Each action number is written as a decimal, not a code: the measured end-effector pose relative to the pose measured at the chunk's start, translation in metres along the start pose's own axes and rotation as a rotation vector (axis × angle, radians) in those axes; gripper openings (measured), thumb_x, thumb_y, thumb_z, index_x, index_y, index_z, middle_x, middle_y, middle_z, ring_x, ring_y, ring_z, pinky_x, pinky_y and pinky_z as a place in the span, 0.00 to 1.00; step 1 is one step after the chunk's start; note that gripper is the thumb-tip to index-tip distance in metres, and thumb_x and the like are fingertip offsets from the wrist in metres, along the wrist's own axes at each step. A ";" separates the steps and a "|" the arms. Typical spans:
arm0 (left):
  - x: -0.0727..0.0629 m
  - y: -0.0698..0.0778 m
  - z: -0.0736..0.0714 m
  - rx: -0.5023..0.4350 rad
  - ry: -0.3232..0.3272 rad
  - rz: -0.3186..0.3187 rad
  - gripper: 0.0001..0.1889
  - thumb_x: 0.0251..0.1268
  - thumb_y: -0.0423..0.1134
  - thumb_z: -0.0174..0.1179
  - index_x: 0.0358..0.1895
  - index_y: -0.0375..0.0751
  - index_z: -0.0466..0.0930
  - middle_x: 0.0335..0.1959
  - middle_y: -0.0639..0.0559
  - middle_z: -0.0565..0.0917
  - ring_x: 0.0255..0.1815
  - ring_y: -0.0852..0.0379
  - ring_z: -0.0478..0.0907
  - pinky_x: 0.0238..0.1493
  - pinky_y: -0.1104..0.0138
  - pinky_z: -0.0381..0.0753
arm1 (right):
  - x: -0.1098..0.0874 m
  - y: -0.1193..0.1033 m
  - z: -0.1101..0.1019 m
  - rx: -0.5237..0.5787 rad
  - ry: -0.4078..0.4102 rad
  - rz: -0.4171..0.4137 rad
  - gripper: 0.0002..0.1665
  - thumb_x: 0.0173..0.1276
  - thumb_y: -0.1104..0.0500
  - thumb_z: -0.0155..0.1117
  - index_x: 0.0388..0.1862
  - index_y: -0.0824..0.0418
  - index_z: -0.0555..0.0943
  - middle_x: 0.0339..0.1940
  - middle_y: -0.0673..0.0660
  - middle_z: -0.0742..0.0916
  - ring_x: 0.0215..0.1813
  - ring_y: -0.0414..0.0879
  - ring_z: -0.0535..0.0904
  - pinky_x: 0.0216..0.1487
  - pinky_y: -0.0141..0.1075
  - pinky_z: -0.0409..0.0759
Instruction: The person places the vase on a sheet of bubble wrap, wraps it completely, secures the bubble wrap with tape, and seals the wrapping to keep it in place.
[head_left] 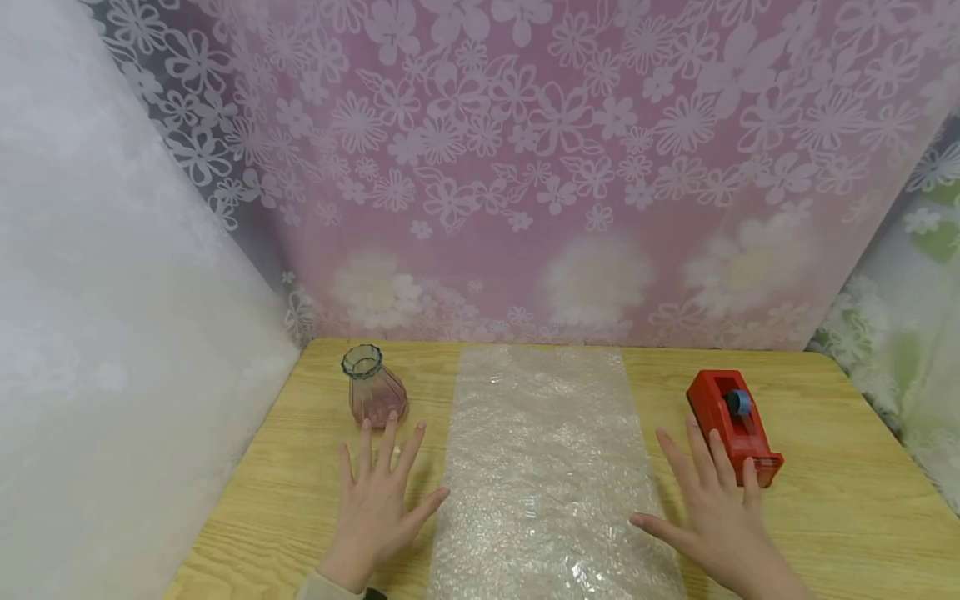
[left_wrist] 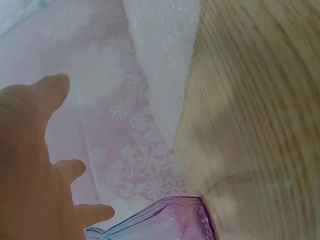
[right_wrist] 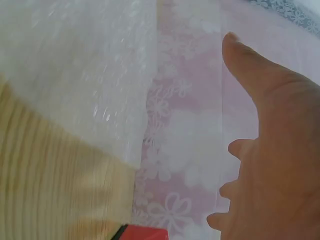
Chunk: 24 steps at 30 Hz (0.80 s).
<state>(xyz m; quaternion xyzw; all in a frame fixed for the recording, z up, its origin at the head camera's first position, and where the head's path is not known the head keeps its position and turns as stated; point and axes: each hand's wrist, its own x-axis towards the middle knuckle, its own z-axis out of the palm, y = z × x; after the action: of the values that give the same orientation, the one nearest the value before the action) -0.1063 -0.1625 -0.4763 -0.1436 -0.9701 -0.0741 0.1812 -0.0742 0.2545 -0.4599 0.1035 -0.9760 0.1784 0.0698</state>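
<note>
A strip of clear bubble wrap (head_left: 543, 467) lies flat down the middle of the wooden table. On its left stands a ribbed glass vase (head_left: 377, 396), clear at the rim and purple toward the base. My left hand (head_left: 378, 508) is spread in front of the vase, its fingertips overlapping the vase's lower part in the head view; the left wrist view shows the fingers held above the table. To the right of the wrap is a red tape dispenser (head_left: 738, 425) with a small blue roll. My right hand (head_left: 712, 517) hovers beside it, fingers spread, holding nothing.
The wooden table (head_left: 277, 500) has its back edge against a pink floral curtain (head_left: 525, 208). A white sheet (head_left: 135, 292) hangs along the left side, and a green-and-white floral cloth (head_left: 907, 350) along the right.
</note>
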 end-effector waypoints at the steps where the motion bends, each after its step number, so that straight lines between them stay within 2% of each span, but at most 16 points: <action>1: 0.000 0.000 0.000 -0.004 -0.003 -0.001 0.46 0.59 0.72 0.55 0.78 0.55 0.57 0.78 0.40 0.55 0.75 0.27 0.48 0.64 0.28 0.46 | 0.001 -0.002 0.000 0.017 -0.002 -0.006 0.66 0.58 0.31 0.69 0.82 0.43 0.39 0.81 0.55 0.34 0.79 0.61 0.25 0.66 0.66 0.16; 5: 0.002 -0.001 -0.002 -0.032 0.002 -0.012 0.48 0.56 0.65 0.64 0.78 0.51 0.57 0.77 0.36 0.57 0.73 0.26 0.52 0.63 0.28 0.52 | 0.005 -0.011 0.002 0.103 0.001 -0.037 0.65 0.59 0.34 0.70 0.83 0.46 0.39 0.82 0.57 0.36 0.80 0.61 0.27 0.70 0.62 0.19; 8: 0.005 -0.003 -0.004 -0.096 0.047 -0.039 0.50 0.53 0.59 0.70 0.77 0.48 0.57 0.76 0.34 0.56 0.72 0.25 0.55 0.61 0.29 0.59 | 0.011 -0.018 0.006 0.185 0.020 -0.066 0.66 0.60 0.37 0.71 0.83 0.48 0.39 0.82 0.60 0.40 0.80 0.63 0.33 0.72 0.62 0.25; 12: 0.010 -0.003 -0.005 -0.225 0.136 -0.073 0.52 0.51 0.53 0.73 0.77 0.43 0.54 0.76 0.32 0.53 0.71 0.25 0.56 0.54 0.29 0.66 | 0.021 -0.025 0.009 0.372 0.030 -0.079 0.66 0.61 0.46 0.73 0.82 0.49 0.36 0.82 0.62 0.43 0.79 0.67 0.40 0.70 0.69 0.37; 15: 0.015 -0.003 -0.004 -0.314 0.194 -0.105 0.53 0.50 0.50 0.74 0.77 0.39 0.52 0.76 0.30 0.52 0.71 0.27 0.55 0.53 0.29 0.68 | 0.027 -0.030 0.013 0.544 -0.002 -0.051 0.65 0.63 0.52 0.72 0.82 0.44 0.34 0.82 0.61 0.43 0.78 0.69 0.40 0.65 0.74 0.43; 19: 0.022 -0.007 -0.002 -0.445 0.259 -0.173 0.57 0.46 0.43 0.76 0.76 0.32 0.48 0.74 0.27 0.50 0.73 0.28 0.52 0.61 0.32 0.63 | 0.032 -0.037 0.019 0.702 -0.054 -0.011 0.62 0.66 0.55 0.69 0.81 0.38 0.34 0.82 0.61 0.44 0.78 0.69 0.39 0.61 0.77 0.46; 24: 0.032 -0.019 0.001 -0.589 0.292 -0.241 0.58 0.46 0.36 0.76 0.76 0.26 0.43 0.76 0.27 0.45 0.75 0.29 0.45 0.67 0.33 0.51 | 0.041 -0.046 0.031 0.819 -0.084 -0.032 0.59 0.70 0.58 0.65 0.81 0.39 0.34 0.82 0.60 0.43 0.79 0.68 0.39 0.60 0.78 0.44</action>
<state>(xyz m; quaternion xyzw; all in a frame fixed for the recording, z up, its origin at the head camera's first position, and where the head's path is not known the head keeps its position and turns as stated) -0.1406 -0.1720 -0.4673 -0.0621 -0.8810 -0.3912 0.2587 -0.1062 0.1941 -0.4662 0.1449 -0.8247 0.5465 -0.0142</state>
